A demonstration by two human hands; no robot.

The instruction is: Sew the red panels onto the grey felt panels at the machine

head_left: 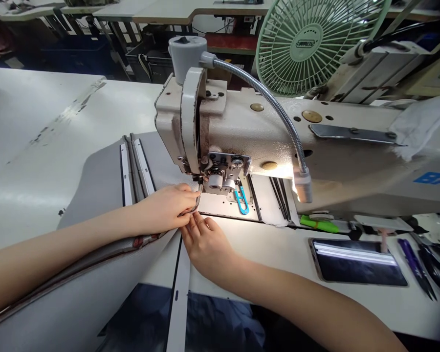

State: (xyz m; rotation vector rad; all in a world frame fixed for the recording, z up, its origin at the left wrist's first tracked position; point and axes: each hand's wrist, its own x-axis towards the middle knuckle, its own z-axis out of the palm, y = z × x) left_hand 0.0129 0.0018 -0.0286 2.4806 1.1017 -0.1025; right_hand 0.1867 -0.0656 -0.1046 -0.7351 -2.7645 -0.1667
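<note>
An industrial sewing machine (264,142) stands on the white table (40,132), its lamp lighting the needle plate (223,205). Grey fabric (99,186) with a zipper-like strip lies under the presser foot. My left hand (166,208) rests on the fabric just left of the needle, fingers pinched on the fabric edge. My right hand (207,242) lies just in front of the needle, fingers stretched forward and touching the same edge. A white strip (179,298) hangs off the table's front.
Blue thread snips (242,200) lie on the machine bed. A smartphone (357,261), a green tool (319,225) and dark scissors (425,266) lie at the right. A green fan (311,44) stands behind the machine. A white cloth (421,124) drapes over the machine arm.
</note>
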